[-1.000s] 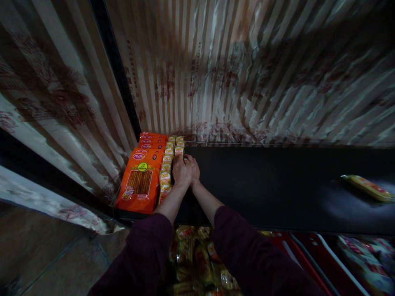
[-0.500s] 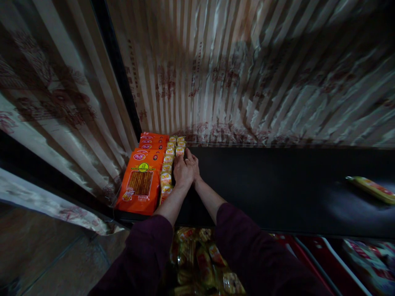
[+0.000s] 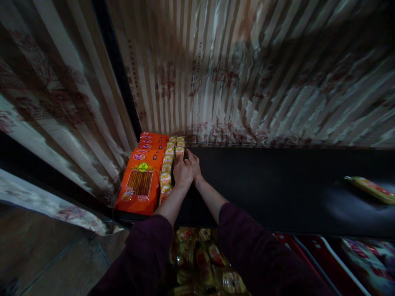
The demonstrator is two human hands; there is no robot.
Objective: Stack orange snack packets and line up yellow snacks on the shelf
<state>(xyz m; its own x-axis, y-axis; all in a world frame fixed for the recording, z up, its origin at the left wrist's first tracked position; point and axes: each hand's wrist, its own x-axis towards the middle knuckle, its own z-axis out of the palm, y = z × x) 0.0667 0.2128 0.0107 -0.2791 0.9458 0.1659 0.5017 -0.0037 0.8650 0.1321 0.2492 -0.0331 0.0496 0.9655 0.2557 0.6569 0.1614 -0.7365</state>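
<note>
On the left end of the black shelf [image 3: 277, 185] lie orange snack bags [image 3: 140, 181], one behind another. Small yellow-and-white packets [image 3: 166, 179] form a long row beside them, with a second, shorter row [image 3: 180, 151] at the back. My left hand [image 3: 183, 170] is at the front of that second row, its fingers bent and close together against a packet. Touching it on the right is my right hand [image 3: 194, 165], fingers curled near the packets. What lies beneath both hands is hidden.
A long yellow package [image 3: 373, 190] lies on the shelf at the far right. Below the shelf are many wrapped snacks [image 3: 203, 263] and, further right, more bags [image 3: 367, 261]. A pleated, printed curtain [image 3: 216, 74] hangs behind, and a dark post [image 3: 117, 65] stands at the left.
My right hand and forearm have shifted very slightly to the right. My left hand stays at the packets almost unmoved.
</note>
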